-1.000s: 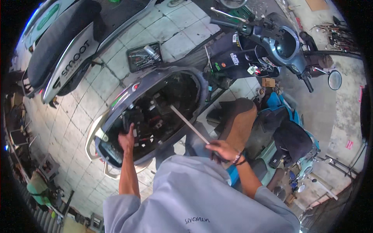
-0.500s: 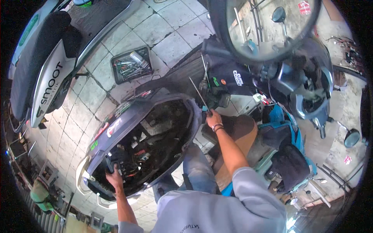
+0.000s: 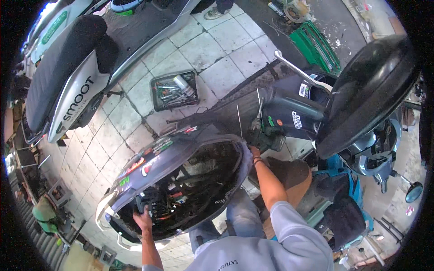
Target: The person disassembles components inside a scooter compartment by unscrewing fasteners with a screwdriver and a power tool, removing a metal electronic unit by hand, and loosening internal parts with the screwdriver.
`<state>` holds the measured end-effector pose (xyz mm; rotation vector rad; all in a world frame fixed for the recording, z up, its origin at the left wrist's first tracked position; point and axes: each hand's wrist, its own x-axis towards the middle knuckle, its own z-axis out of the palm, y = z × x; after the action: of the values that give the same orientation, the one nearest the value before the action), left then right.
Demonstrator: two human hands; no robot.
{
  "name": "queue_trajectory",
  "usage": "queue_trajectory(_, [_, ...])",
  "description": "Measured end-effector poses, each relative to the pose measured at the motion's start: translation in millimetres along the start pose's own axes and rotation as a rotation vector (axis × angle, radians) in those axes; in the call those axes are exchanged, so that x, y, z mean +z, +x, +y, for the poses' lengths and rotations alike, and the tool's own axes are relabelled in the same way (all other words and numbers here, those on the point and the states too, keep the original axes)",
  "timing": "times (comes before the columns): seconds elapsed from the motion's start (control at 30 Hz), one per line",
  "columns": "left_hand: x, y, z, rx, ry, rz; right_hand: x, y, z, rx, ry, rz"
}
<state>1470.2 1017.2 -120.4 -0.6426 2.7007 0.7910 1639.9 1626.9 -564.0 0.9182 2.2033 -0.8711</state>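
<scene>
- The left hand [image 3: 143,220] is on a black block [image 3: 145,202], near the left end of the scooter's big open hole. The thumb presses on it, and the other fingers are hard to see. The hand looks clamped on the block.
- The block sits just past the left hand, inside the hole's edge, and it is tilted.
- The right hand [image 3: 254,152] is well apart from the left one. It is just outside the right end of the hole, close to the rim. I cannot tell if its fingers are closed, because they are hidden.
- A thin metal rod [image 3: 239,121] sticks up just beside the right hand, on its left. Its lower end is hidden, so I cannot tell if the hand holds it.
- The scooter body [image 3: 169,158] lies between the two hands, with stickers on its far side.
- Small wires [image 3: 176,198] are inside the hole, to the right of the block.
- A dark drill [image 3: 271,139] is near the right hand, just past it.
- A brown and black seat [image 3: 294,174] is to the right of the right arm.
- A tray [image 3: 153,95] full of tools sits on the floor tiles [image 3: 217,52], past the scooter and well apart from both hands.
</scene>
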Motion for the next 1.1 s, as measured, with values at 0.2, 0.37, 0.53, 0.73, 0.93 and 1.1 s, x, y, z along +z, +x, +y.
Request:
queue_trajectory(0.2, [-11.4, -1.5, -7.3, -0.024, -0.098, -0.022, 6.5, 1.1, -2.6, -0.021, -0.05, -0.059])
queue_trajectory(0.37, [56.4, 15.5, -7.8, 0.1, -0.349, -0.076, -51.1, 44.7, 98.6, 0.022, -0.283, 0.214])
queue_trajectory(0.53, [-40.6, -16.0, -19.5, -0.134, 0.042, 0.106, -33.7, -85.8, -134.8, 0.178, 0.033, 0.093])
queue_trajectory(0.73, [3.8, 2.6, -8.0, -0.116, -0.231, -0.072, -159.4, -163.4, -229.7, 0.022, 0.525, 1.011])
queue_trajectory(0.93, [4.6, 7.6, -52.8, 0.026, -0.13, -0.009, -72.9, -215.2, -337.0, -0.285, 0.242, 0.421])
queue_trajectory(1.1, [2.4, 10.5, -46.8, -0.088, -0.058, -0.057, 112.0, -102.9, -247.2, -0.592, -0.662, -0.446])
